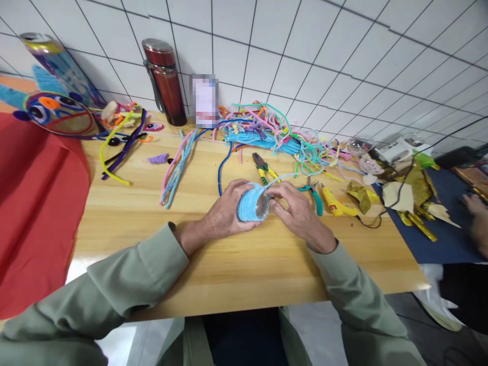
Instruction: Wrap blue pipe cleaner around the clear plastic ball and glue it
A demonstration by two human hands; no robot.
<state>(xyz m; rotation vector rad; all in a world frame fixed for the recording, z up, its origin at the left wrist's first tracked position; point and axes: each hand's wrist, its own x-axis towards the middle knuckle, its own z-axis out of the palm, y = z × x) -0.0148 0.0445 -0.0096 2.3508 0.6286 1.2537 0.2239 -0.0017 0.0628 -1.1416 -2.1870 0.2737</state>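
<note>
My left hand [224, 212] is wrapped round a small cylinder covered in light blue pipe cleaner [249, 204], held tilted above the table with its round end towards the right. At that end's rim, my right hand [293, 209] pinches a light blue pipe cleaner [284, 179], whose free end sticks out to the right. Just behind my hands lie yellow-and-green pliers [264, 168]. Teal-handled pliers [315, 195] and a yellow glue gun [337, 202] lie beyond my right hand. Several loose pink and blue pipe cleaners [178, 168] rest to the left.
Along the tiled wall stand a can [63, 66], a red thermos [165, 84] and a phone [204, 101]. A tangled pipe cleaner heap [267, 132] lies behind. Red cloth [41, 203] covers the left side. Gold scraps [415, 183] and another person's hand [478, 218] are at right.
</note>
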